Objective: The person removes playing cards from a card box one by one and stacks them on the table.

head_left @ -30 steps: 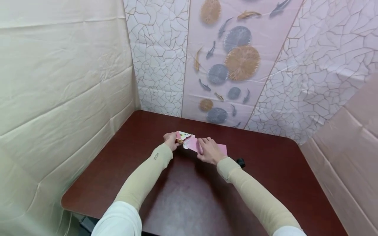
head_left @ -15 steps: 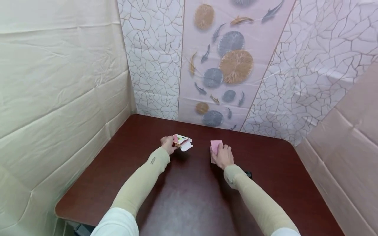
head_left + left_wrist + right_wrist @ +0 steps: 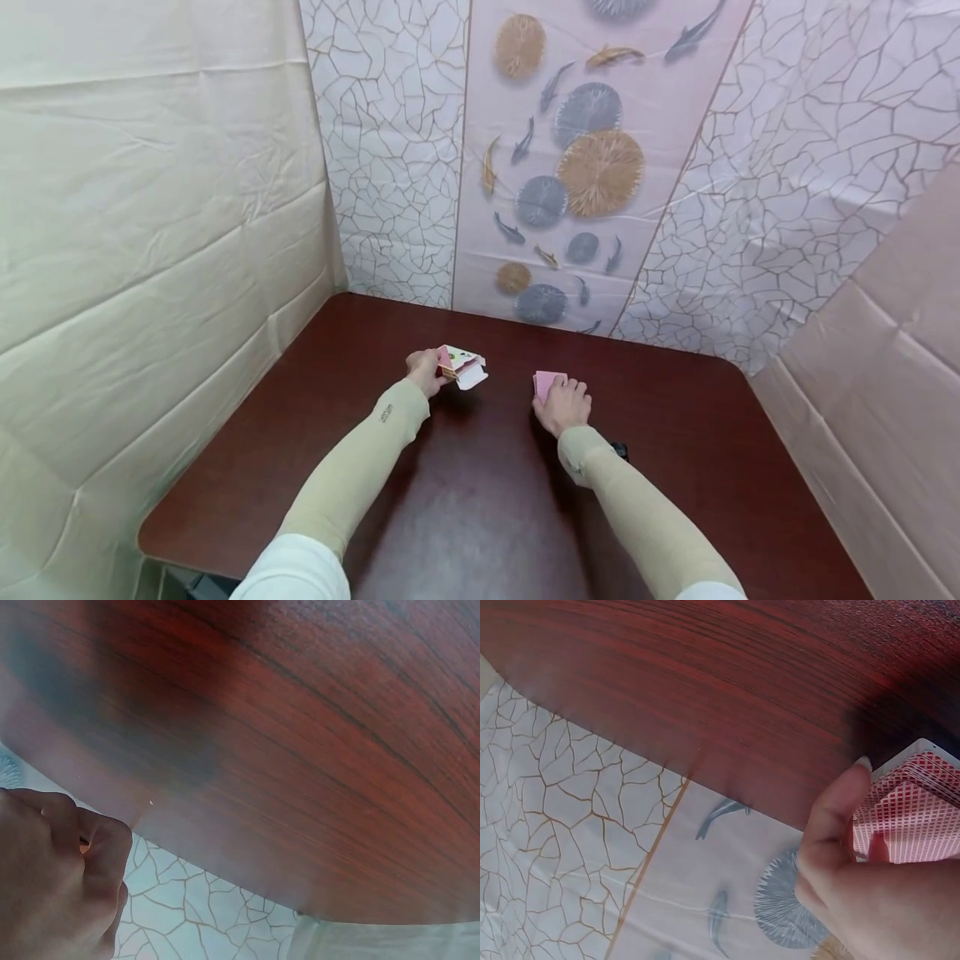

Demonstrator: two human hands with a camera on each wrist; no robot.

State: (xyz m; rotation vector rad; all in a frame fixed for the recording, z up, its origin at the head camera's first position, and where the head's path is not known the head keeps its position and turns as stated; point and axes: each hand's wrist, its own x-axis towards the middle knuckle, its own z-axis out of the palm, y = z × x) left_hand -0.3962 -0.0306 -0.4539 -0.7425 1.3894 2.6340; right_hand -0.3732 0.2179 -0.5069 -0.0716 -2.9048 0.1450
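Observation:
In the head view my left hand [image 3: 425,372] grips a small card box [image 3: 459,358] over the table. The box's mouth faces right, and its white flap [image 3: 472,377] hangs out. My right hand [image 3: 567,407] holds a stack of playing cards [image 3: 548,383], pink patterned backs showing. Seen from the right wrist, the red-and-white lattice backs of the deck [image 3: 911,814] lie under the fingers, edges slightly spread, with the index finger along one side. A gap separates cards and box. The left wrist view shows only the curled back of the left hand [image 3: 60,877]; the box is hidden there.
The dark red-brown wooden table [image 3: 465,500] has rounded corners. Behind it hangs a cloth backdrop [image 3: 547,167] with fish and lily pads; pale cloth [image 3: 165,250] covers the left side. A small black object [image 3: 619,451] shows beside the right cuff.
The right hand has moved right, away from the box, carrying the cards, which now sit closer together in a stack. The left hand with the box has stayed nearly in place.

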